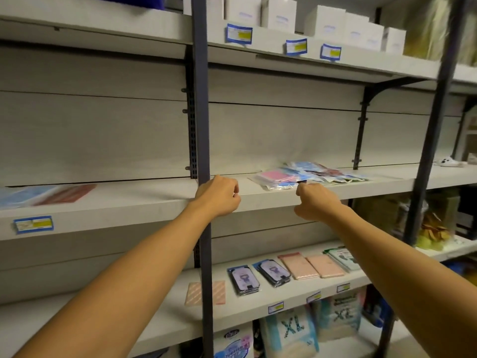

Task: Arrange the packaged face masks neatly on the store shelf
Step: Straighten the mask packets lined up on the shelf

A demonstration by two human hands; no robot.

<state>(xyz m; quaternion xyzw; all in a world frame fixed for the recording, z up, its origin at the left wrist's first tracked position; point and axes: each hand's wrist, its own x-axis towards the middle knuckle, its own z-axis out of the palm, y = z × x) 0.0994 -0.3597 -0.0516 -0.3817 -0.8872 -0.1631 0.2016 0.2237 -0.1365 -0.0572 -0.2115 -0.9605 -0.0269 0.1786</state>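
A loose pile of packaged face masks (309,174), pink, blue and clear-wrapped, lies on the middle shelf (258,195) right of the dark upright post. My right hand (317,201) is at the pile's front edge with its fingers curled. Whether they pinch a packet is hidden behind the hand. My left hand (219,196) hovers at the shelf's front edge beside the post, fingers curled, holding nothing. A blue and a red mask packet (49,195) lie flat on the same shelf far left.
A dark metal post (204,151) runs vertically between my arms. The lower shelf (258,306) carries rows of flat packets (284,272). White boxes (278,14) stand on the top shelf. Bagged goods (291,332) sit at the bottom.
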